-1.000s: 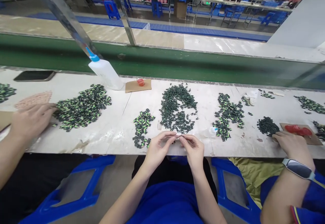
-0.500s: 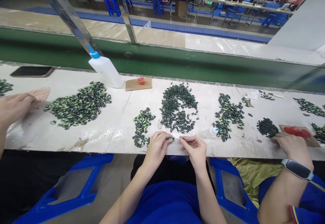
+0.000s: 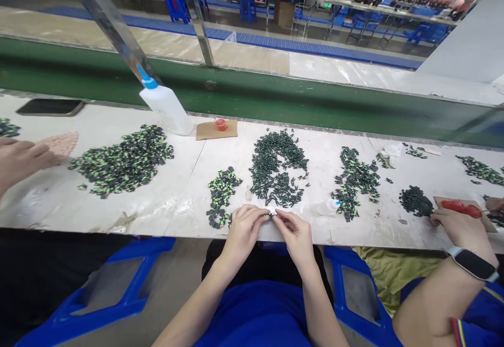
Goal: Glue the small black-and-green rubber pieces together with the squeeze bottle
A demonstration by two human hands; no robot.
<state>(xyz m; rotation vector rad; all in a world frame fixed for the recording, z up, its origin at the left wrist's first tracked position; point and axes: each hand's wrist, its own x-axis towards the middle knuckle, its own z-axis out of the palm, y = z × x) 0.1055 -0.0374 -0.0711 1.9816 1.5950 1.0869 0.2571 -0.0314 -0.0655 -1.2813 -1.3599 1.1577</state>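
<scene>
Both hands are now meeting, left hand [image 3: 243, 227] and right hand [image 3: 293, 233] pinching one tiny dark green plastic piece [image 3: 270, 215] (lower centre) over the white surface [image 3: 173, 195].

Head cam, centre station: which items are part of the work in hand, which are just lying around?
In hand:
left hand and right hand, pinching a small green piece
dark green pile
green-and-black pile

Lying about:
squeeze bottle
red cap on cardboard
phone

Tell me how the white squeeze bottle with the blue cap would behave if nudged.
The white squeeze bottle already leans against the metal post, so it would probably slide or topple. It looks like thin plastic: likely light and squashy.
</scene>
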